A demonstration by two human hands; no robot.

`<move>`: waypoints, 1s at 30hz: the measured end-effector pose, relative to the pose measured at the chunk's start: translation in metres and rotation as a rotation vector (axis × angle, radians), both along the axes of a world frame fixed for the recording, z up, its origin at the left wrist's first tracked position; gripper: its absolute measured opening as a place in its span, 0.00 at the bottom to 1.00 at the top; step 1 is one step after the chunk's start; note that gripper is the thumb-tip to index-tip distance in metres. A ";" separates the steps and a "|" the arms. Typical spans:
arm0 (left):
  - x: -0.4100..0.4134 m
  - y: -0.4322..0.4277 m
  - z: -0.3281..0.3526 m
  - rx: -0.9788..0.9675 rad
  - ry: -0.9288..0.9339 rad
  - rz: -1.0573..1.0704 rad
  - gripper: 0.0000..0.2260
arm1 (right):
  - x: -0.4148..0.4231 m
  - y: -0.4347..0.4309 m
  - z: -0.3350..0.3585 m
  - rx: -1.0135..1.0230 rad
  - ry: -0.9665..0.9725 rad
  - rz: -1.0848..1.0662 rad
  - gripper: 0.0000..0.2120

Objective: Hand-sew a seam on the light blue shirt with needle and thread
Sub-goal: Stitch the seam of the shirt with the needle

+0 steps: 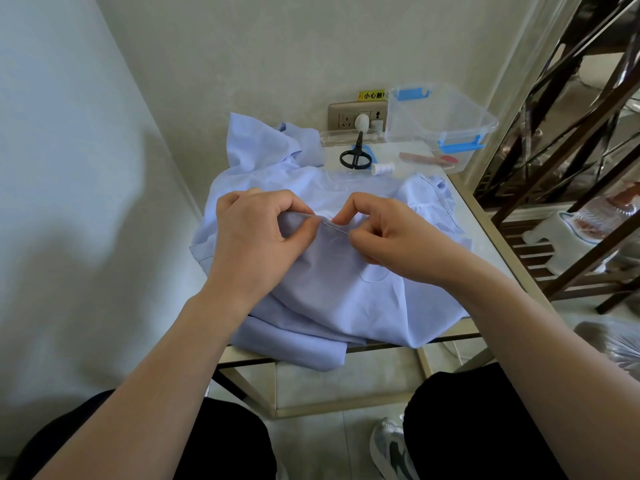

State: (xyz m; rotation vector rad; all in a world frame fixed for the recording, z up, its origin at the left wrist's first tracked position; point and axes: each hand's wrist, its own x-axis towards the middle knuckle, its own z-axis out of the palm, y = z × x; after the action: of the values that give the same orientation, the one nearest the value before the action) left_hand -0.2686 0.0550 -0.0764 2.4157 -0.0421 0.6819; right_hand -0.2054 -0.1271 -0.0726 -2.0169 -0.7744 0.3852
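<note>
The light blue shirt point(332, 292) lies crumpled over a small table, hanging off the front edge. My left hand point(256, 237) pinches a raised fold of the shirt between thumb and fingers. A thin needle point(335, 229) pokes out of that fold, pointing right. My right hand point(388, 233) pinches the needle's right end with thumb and forefinger. The thread itself is too fine to make out.
Behind the shirt lie black scissors point(356, 154) on a clear lid, a white thread spool point(382, 168) and a clear plastic box point(440, 123) with blue clips. A wall socket point(356, 116) sits behind. A dark metal shelf point(571, 168) stands at the right. My knees are below the table.
</note>
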 end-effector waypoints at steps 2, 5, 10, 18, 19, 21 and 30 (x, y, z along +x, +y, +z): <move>0.000 0.000 0.000 0.015 0.003 -0.017 0.03 | 0.000 0.001 -0.001 0.008 0.000 -0.011 0.09; 0.001 0.002 0.000 -0.029 0.026 -0.028 0.06 | 0.001 0.001 -0.002 0.032 0.016 -0.013 0.09; 0.005 0.009 -0.001 -0.203 0.103 -0.045 0.03 | 0.003 -0.003 0.003 0.102 0.087 -0.016 0.12; 0.002 0.010 0.005 -0.364 0.204 -0.204 0.07 | 0.007 -0.008 0.001 0.209 0.224 0.030 0.11; 0.001 0.010 0.005 -0.374 0.218 -0.221 0.06 | 0.008 -0.009 0.001 0.214 0.230 0.037 0.11; 0.000 0.011 0.006 -0.384 0.240 -0.242 0.06 | 0.009 -0.009 0.001 0.218 0.234 0.058 0.11; -0.002 0.013 0.010 -0.473 0.326 -0.286 0.06 | 0.013 -0.011 -0.003 0.251 0.263 0.147 0.06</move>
State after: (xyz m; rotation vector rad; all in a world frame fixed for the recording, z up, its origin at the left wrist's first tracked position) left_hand -0.2710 0.0677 -0.0666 1.9798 -0.0805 0.1386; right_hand -0.1923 -0.1383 -0.0759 -1.6416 -0.7663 0.5939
